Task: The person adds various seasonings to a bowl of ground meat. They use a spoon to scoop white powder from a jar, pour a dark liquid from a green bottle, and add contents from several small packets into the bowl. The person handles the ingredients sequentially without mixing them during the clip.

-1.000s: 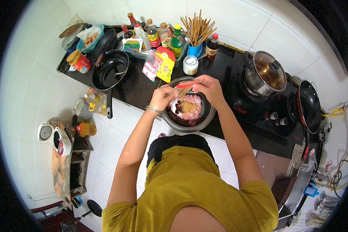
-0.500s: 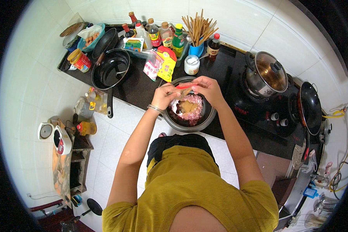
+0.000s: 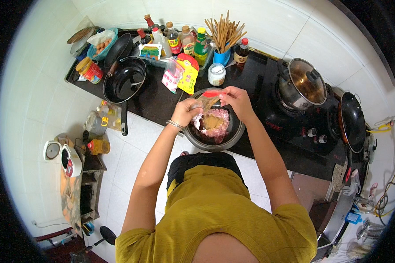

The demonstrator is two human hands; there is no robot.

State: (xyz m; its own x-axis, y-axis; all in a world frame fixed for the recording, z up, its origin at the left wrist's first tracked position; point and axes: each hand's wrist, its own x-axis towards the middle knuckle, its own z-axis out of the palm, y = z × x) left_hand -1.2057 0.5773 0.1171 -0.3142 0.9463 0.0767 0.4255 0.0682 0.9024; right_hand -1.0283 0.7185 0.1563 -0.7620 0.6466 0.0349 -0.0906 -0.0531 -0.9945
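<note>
We hold a small clear packet with a red top [image 3: 207, 100] over the dark bowl [image 3: 213, 141], both hands on it. Our left hand [image 3: 185, 112] grips its lower end, fingers pressed together around it; our right hand [image 3: 235, 99] pinches the red upper edge between thumb and fingers. The packet lies tilted, just above the pink minced meat [image 3: 220, 119] and the brown heap [image 3: 212, 122] on top of it. The bowl sits at the front of a black counter [image 3: 156, 98]. Left of it stands an empty black pan [image 3: 123, 81]; behind it a white jar [image 3: 216, 74], yellow pouches [image 3: 187, 73], sauce bottles [image 3: 187, 40] and a blue cup of chopsticks [image 3: 223, 56]. To our right sits a lidded steel pot [image 3: 302, 84] on the stove, white tiled walls all round
</note>
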